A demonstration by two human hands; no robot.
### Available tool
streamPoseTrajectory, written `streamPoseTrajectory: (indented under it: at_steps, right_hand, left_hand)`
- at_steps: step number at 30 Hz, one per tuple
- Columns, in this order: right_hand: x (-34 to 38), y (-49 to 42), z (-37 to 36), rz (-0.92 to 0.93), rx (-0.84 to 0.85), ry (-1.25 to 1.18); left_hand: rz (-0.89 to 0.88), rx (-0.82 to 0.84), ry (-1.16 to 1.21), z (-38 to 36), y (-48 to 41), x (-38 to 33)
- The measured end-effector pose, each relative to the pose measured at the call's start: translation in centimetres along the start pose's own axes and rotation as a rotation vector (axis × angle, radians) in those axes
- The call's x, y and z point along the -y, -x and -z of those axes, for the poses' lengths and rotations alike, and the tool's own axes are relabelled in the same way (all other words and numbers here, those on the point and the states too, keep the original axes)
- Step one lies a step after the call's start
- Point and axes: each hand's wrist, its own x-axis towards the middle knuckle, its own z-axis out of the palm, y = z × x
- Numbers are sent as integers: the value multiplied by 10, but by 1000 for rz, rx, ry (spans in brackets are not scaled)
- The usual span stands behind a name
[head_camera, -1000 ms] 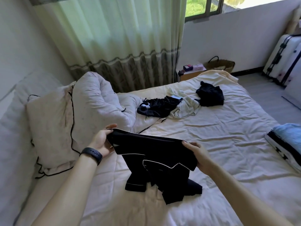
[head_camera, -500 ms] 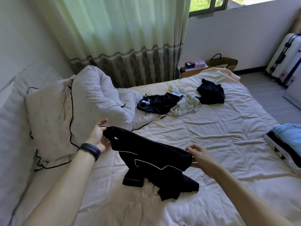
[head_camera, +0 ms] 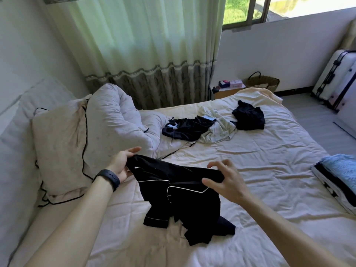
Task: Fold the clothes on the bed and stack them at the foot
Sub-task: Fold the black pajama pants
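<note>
Here, on the rumpled cream bed (head_camera: 254,170) — left hand (head_camera: 121,163) grips black shirt (head_camera: 183,201), right hand (head_camera: 228,183) spread.

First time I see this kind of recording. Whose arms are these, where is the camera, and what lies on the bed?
No machine here: a person wears one camera on the head, looking down at their own arms. The left hand grips one end of a black top with white piping, its hem on the bed. The right hand, fingers spread, is at the other end; whether it grips is unclear. Three crumpled garments lie further back, a folded stack at the right edge.
</note>
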Motion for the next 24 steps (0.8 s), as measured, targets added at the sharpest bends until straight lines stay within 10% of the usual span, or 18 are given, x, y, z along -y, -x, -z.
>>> streamPoseTrajectory:
  at_steps: [7, 14, 24]
  right_hand:
    - [-11, 3, -10, 413, -1, 308]
    - [-13, -2, -20, 121, 98, 417]
    - [12, -20, -32, -206, 160, 522]
  left_hand:
    - [-181, 76, -628, 3, -8, 4]
    - [-250, -86, -1435, 1, -19, 29]
    - [-443, -296, -1604, -18, -22, 27]
